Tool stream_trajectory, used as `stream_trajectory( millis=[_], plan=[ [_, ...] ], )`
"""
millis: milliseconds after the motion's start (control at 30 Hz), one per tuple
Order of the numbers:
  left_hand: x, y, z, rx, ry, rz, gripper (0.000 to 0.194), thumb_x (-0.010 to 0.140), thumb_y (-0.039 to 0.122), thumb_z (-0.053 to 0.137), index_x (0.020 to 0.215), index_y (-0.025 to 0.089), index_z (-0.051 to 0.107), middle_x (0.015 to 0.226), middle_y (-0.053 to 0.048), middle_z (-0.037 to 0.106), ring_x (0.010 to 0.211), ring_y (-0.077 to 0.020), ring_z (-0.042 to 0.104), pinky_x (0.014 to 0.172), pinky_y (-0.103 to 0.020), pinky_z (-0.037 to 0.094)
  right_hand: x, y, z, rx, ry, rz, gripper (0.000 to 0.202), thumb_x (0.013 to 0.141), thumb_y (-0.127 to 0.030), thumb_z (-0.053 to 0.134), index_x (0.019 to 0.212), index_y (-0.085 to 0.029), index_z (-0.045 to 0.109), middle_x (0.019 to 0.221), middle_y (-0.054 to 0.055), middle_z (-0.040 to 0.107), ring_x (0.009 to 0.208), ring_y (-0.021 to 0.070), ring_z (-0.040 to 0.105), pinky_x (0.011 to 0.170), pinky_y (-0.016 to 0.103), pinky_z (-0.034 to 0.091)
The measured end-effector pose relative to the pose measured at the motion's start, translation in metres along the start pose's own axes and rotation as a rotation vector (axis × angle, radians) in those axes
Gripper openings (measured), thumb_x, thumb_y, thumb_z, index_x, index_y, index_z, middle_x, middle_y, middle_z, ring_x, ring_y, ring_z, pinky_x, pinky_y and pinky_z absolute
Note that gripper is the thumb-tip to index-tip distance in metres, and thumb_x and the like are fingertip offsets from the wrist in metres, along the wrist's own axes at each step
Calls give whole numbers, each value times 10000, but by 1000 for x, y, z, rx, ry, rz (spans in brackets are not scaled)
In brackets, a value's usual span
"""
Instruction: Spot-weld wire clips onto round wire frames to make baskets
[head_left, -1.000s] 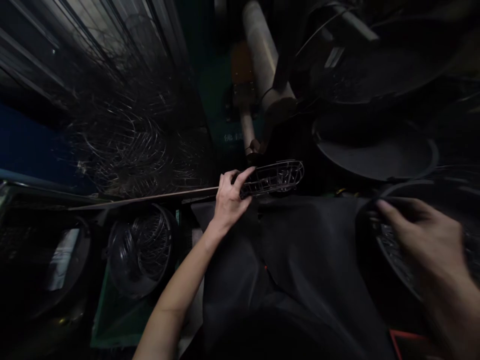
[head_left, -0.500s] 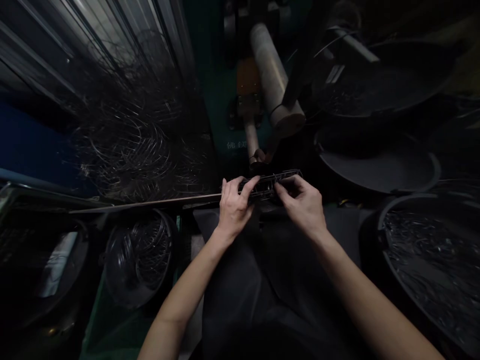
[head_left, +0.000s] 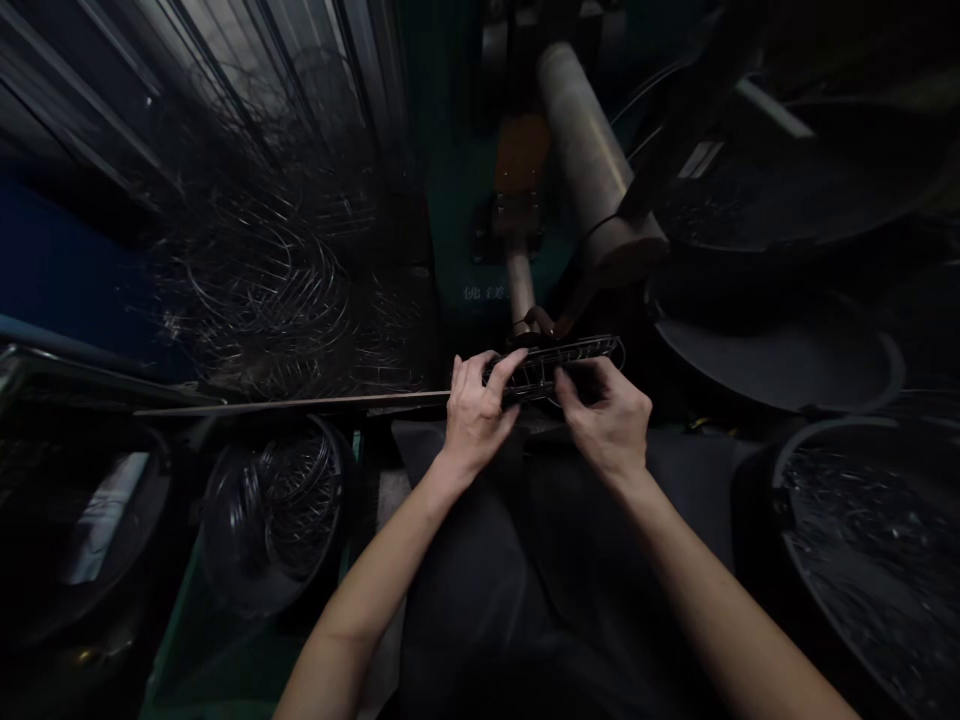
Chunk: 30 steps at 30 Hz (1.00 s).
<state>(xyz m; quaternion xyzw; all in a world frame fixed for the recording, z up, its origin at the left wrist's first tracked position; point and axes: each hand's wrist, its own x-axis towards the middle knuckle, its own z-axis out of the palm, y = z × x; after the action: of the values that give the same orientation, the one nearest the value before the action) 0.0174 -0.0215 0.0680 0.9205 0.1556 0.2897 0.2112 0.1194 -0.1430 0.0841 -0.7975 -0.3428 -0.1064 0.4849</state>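
A dark wire frame (head_left: 544, 368) lies level in front of the machine's lower electrode arm (head_left: 521, 280). My left hand (head_left: 478, 405) grips its left part, thumb and fingers around the wires. At the frame's right part, my right hand (head_left: 609, 410) has thumb and forefinger pinched together; what is between those fingertips is too dark to make out. The frame's right end sticks out beyond the right fingers. Above and behind the hands hangs a thick metal cylinder (head_left: 596, 150).
A thin board edge (head_left: 300, 406) runs left from my left hand. Bent wires (head_left: 270, 270) are heaped behind it. A basin of wire rings (head_left: 274, 515) stands lower left, a tub of small metal parts (head_left: 874, 540) lower right, and a grey basin (head_left: 795, 350) behind it.
The view has shifted slightly, so the machine appears further right. The wire frame is tilted more into view, and its rounded right end now shows past my right fingers. Both hands keep their places at it.
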Motion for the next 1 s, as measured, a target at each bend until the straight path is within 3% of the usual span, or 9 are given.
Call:
stream_trajectory(
  millis=[500,733,867,933,1000],
  plan=[
    [16,-4,7,-2,-22,17,618,787,110,635,1353,248,426,1225,-84,511,1191,-240,518,1116,-515,362,11,5,3,-55,21,-1,160,864,-335,563,832,-184,606,761,20,655,645,141,606,632,262,481],
    [15,-18,17,29,-46,45,636,791,149,650,1373,264,421,1266,-88,488,1217,-255,496,1138,-519,325,6,15,9,-73,14,49,137,872,-331,562,889,-207,618,798,17,663,675,153,620,661,292,494],
    [20,-25,15,70,-12,85,636,788,136,652,1371,250,424,1244,-92,499,1218,-260,491,1142,-527,315,11,6,16,-44,19,33,118,872,-300,551,880,-202,615,817,30,662,718,167,627,689,307,504],
    [23,-26,12,87,12,91,629,784,134,657,1362,240,433,1229,-97,507,1195,-256,505,1137,-526,326,12,-1,10,-29,5,3,129,873,-315,551,890,-205,617,846,44,664,766,183,634,717,322,511],
    [24,-26,9,83,27,79,611,786,141,653,1349,239,437,1221,-95,520,1180,-252,517,1130,-522,339,8,-2,-10,-41,-7,-6,163,870,-355,562,935,-220,625,889,56,662,797,198,635,733,340,516]
  ],
)
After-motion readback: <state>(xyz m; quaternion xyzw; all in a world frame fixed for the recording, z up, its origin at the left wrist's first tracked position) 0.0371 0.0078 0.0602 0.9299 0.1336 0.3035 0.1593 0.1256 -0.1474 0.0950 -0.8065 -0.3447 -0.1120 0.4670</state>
